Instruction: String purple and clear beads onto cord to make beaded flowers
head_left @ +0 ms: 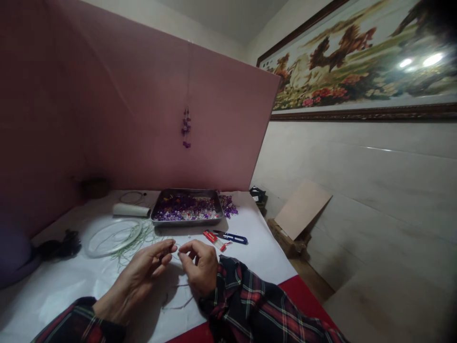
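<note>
My left hand [152,264] is raised over the white table covering, its fingers curled and pressed together around something too small to make out. Close to its fingertips, my right hand [200,264] pinches with thumb and index finger; what it grips is also too small to name. A thin cord [178,307] lies or hangs below the hands. Beyond them stands a metal tray [187,222] of purple and clear beads. Blue thread snips [233,237] and a red and clear packet [215,239] lie right of my right hand.
Purple beads [230,206] lie beside the tray. At left are a white spool [131,210], a coil of clear line [93,240], green threads [137,238] and a dark object [67,244]. A beaded strand [186,127] hangs before the pink panel [143,105].
</note>
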The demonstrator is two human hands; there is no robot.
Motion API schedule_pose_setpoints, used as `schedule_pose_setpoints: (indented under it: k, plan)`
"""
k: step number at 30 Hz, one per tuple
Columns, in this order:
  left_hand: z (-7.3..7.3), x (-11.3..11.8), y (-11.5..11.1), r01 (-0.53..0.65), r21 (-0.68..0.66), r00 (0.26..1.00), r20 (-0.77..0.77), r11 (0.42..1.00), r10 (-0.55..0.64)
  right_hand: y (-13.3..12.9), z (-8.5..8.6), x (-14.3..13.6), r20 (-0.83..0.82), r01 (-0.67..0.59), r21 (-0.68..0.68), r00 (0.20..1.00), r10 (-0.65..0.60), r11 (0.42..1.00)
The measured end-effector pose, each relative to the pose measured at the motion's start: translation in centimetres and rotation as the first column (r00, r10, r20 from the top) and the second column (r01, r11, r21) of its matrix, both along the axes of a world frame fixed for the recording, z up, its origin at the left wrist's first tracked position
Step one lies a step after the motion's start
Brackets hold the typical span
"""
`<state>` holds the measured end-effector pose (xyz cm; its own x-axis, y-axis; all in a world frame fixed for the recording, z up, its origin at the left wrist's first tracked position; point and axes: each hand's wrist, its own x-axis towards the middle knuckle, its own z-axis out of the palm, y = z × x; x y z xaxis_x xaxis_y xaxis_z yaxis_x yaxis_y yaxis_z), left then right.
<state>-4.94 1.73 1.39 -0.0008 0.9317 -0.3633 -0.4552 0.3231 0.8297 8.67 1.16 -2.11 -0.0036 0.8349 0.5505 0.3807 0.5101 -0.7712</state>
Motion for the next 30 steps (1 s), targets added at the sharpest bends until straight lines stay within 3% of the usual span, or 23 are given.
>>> schedule_pose_setpoints:
  k: [4,8,13,18,26,30]
  plan:
    - [-0.1,-0.1,0.0,-0.011,-0.010,1.000,0.009,1.000,0.011,-0.1,-0.4,-0.5,0.011,-0.124,-0.180,0.992,0.128,0.976]
    - [-0.4,-0.5,0.4,-0.027,0.088,0.994,-0.105,0.996,0.036,0.0,0.0,-0.3,-0.046,-0.143,-0.181,0.990,0.137,0.973]
    - [-1.1,-0.6,0.8,0.043,0.159,0.964,-0.264,0.986,0.001,0.5,1.3,0.4,-0.312,-0.258,-0.070,0.923,0.224,0.964]
    - [-1.4,0.3,0.4,0.098,0.116,0.951,-0.305,0.988,-0.058,1.4,1.7,1.1,-0.584,-0.432,-0.249,0.781,0.221,0.867]
    - [-2.9,0.1,1.1,0.067,0.126,0.964,-0.265,0.990,-0.031,0.7,0.7,0.2,-0.463,-0.359,-0.221,0.857,0.226,0.907]
    - [-2.7,0.3,1.0,0.049,0.117,0.969,-0.246,0.992,-0.018,0.6,0.2,-0.1,-0.484,-0.373,-0.248,0.847,0.219,0.894]
